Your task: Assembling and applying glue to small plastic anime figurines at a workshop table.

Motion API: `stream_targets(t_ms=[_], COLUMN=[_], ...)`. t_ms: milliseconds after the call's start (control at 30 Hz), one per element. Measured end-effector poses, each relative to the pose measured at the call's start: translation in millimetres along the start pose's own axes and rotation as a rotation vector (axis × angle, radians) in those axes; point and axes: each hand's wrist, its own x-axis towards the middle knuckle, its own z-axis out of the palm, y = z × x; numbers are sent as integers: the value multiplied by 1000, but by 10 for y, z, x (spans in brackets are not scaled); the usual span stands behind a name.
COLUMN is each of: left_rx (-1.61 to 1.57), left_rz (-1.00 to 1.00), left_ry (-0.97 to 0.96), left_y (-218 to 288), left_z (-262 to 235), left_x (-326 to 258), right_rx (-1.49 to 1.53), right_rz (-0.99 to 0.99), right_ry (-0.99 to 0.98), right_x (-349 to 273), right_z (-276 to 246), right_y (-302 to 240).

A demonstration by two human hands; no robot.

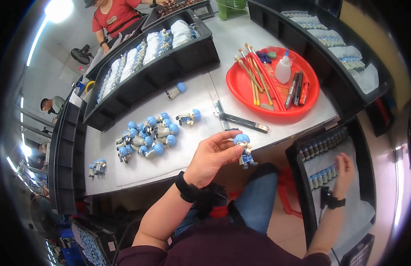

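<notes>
Pinched between the fingers and thumb of my left hand (218,156) is a small blue-haired figurine (244,150) in a blue and white outfit. It is held upright in front of the table's near edge. My right hand (344,174), slightly blurred, is over the black crate (298,170) at the right, close to a row of blue-haired figurines (324,176) on white sheeting. Its fingers look stretched out, and nothing shows in them. A cluster of similar figurines (148,135) lies on the white table (188,155) to the left of my left hand.
A red round tray (258,114) holds brushes, pens and a white squeeze bottle (283,68). Near it lies a black bar-shaped tool (245,122). Black crates (157,68) of figurines stand at the back left and back right (320,57). A person in red (117,17) works beyond.
</notes>
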Motion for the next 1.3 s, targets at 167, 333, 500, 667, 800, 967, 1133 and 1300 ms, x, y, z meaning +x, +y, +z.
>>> stream_targets(t_ms=[167,333,500,667,800,967,1133,1300], left_rx=[19,19,79,237,884,1487,1913,1956], left_rz=[10,40,64,-6,235,502,279,182], left_ry=[-51,-89,-87,-411,-529,-129,117,187], left_y=[-38,-106,-103,-60,351,1213,1588,1473], left_z=[17,19,3,23,39,-543,-1416,-1527], left_x=[-91,-159,-240,-213,67,1099,1605,1879], right_rx=[331,762,1367,1584,1532,1165,690,94], right_rz=[192,617,1081,1163,977,582,228,106], right_ry=[-468,-868,-1108,-1131,-1029,-748,-100,439], right_x=[-730,-1187,-1336,-1355,-1226,-624,123,878], right_z=[800,1330,1586,1498,1346,850,73,-850], right_y=[-513,-795,-787,-577,-418,-170,348,1026])
